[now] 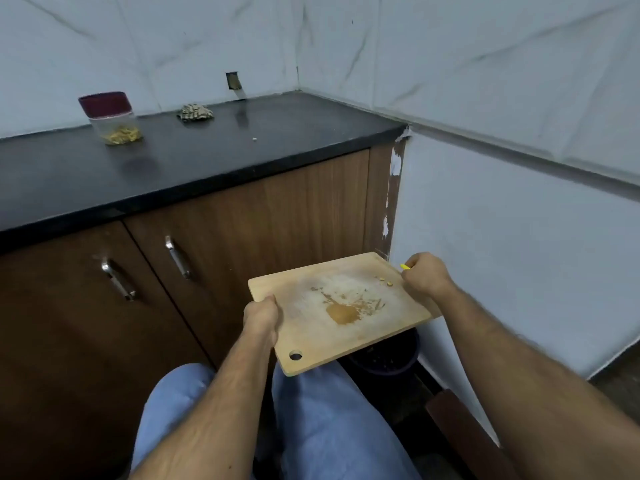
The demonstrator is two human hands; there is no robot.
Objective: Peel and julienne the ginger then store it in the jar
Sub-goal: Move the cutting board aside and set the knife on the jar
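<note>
1. left hand is gripping the left edge of the cutting board, fingers curled under and thumb on top, holding it out over the lap.
2. right hand is curling round a small yellow tool at the board's far right corner; only its tip is showing, so cannot tell what kind it is.
3. a few ginger scraps are lying just beside the right hand, with a damp stain nearer the middle.
4. a dark bin is sitting below the board's right side.
5. the jar, lid on, is standing on the counter, well apart from both hands, with yellow ginger strips lying in its bottom.
6. judging: the strips are looking light, moist and limp, easily bruised; the jar is probably smooth, best gripped round the body below the lid.
7. a crumpled cloth is lying further back.
</note>
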